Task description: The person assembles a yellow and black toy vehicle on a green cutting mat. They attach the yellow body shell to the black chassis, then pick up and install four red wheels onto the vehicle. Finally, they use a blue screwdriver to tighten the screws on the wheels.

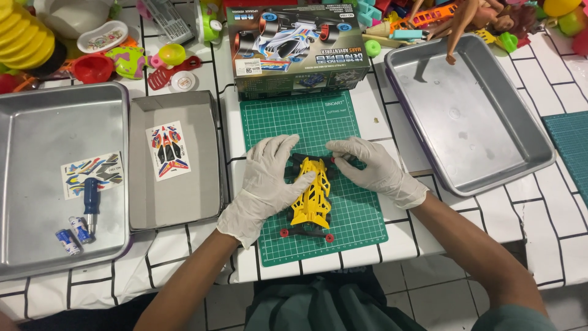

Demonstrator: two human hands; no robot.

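Observation:
A yellow toy racing car with a black chassis and small red rollers lies on a green cutting mat. My left hand, in a white glove, rests on the car's left side with the fingers spread over its front. My right hand, also gloved, touches the car's front right corner with its fingertips. Neither hand lifts the car off the mat.
The car kit's box stands behind the mat. A grey box lid holds a sticker sheet. The left metal tray holds a sticker sheet, a blue screwdriver and small batteries. Another metal tray sits right. Toys crowd the back.

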